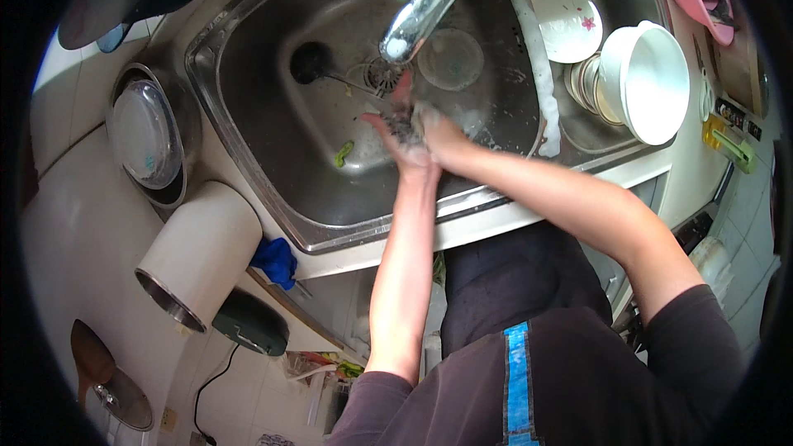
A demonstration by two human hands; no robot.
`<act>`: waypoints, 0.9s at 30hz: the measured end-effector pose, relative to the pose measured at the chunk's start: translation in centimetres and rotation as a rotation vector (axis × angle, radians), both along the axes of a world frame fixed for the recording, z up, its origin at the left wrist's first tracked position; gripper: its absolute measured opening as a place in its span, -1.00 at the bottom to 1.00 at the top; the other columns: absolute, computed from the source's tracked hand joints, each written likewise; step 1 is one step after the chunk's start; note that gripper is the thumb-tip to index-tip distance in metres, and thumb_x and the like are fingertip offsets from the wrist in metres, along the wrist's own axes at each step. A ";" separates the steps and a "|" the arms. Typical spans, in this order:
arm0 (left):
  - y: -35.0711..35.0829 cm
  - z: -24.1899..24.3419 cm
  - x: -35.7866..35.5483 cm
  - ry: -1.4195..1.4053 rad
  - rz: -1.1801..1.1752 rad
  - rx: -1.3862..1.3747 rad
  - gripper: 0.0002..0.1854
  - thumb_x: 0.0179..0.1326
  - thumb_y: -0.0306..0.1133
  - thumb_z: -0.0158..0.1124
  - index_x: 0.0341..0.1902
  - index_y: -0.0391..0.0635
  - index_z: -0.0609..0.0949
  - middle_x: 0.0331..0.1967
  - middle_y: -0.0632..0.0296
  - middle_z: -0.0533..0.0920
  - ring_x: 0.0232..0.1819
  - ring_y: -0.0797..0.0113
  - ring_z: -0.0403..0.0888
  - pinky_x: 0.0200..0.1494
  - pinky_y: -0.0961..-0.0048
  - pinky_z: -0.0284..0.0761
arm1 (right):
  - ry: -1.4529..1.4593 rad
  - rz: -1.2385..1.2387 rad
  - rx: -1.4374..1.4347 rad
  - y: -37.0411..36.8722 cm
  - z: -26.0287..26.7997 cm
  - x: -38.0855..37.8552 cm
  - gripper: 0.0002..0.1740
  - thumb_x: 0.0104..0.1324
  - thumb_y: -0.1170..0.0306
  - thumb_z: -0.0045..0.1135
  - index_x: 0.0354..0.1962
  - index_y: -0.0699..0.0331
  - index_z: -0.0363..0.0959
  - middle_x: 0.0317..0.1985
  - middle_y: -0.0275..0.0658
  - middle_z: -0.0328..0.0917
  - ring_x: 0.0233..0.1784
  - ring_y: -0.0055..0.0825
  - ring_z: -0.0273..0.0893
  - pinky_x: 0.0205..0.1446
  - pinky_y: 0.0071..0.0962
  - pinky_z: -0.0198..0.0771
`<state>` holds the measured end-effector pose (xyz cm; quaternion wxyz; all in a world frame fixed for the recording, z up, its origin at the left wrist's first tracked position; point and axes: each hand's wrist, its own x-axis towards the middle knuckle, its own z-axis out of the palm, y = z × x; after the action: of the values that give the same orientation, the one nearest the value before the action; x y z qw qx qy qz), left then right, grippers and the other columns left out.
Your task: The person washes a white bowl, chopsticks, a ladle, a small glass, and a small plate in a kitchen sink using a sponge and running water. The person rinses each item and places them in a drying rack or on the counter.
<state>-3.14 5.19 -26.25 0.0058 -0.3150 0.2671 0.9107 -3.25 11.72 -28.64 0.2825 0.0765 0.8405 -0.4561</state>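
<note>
Over the large basin of a stainless steel sink (260, 192), my two hands meet palm to palm, wet and partly blurred. My left hand (406, 130) has its thumb and fingers spread, with something greyish, perhaps suds or a scrubber, on its palm. Against that palm lies my right hand (443, 136), its fingers hidden or blurred. Above them hangs the chrome faucet (427, 12). On the basin floor are a black ladle (311, 62), the drain strainer (385, 74), a clear round lid or dish (450, 59) and a green vegetable scrap (344, 153).
Foam (545, 99) runs along the divider. The small basin holds a flowered white bowl (565, 18) and a white pot (647, 83) on stacked bowls. Left of the sink stand a metal bowl with a plastic container (147, 133), a tipped white cylinder (201, 248) and a blue cloth (276, 262).
</note>
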 end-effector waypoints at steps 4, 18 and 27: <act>-0.1 0.2 0.4 -0.009 -0.083 -0.067 -0.06 0.42 0.41 -0.43 0.47 -0.20 0.32 0.47 0.19 0.32 0.44 0.24 0.24 0.48 0.27 0.09 | -0.326 0.115 -0.049 0.7 -1.4 -0.7 -0.54 0.47 0.20 -0.25 0.09 0.35 0.43 0.09 0.21 0.52 0.17 0.13 0.50 0.21 -0.08 0.38; 0.2 1.6 0.0 -0.206 -0.011 -0.057 -0.17 0.48 0.33 -0.40 0.47 -0.13 0.30 0.46 0.17 0.33 0.46 0.21 0.21 0.51 0.27 0.01 | -0.410 -0.325 -0.396 -1.1 1.2 -2.0 -0.49 0.55 0.08 -0.29 0.06 0.29 0.49 -0.07 -0.04 0.65 0.03 -0.21 0.59 0.15 -0.20 0.39; -0.2 2.8 2.3 0.092 -0.391 -0.719 -0.22 0.46 0.13 0.06 0.47 -0.19 0.14 0.42 0.23 0.23 0.44 0.33 0.18 0.46 0.30 0.05 | -0.283 -0.341 -0.696 0.0 0.9 -2.0 -0.70 0.48 0.30 -0.16 0.06 0.12 0.46 -0.13 -0.37 0.61 -0.10 -0.58 0.49 0.01 -0.58 0.36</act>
<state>-0.84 4.99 -23.49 0.0564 -0.1994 0.6233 0.7540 -5.22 11.70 -27.74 0.3245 0.1767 0.5642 -0.7383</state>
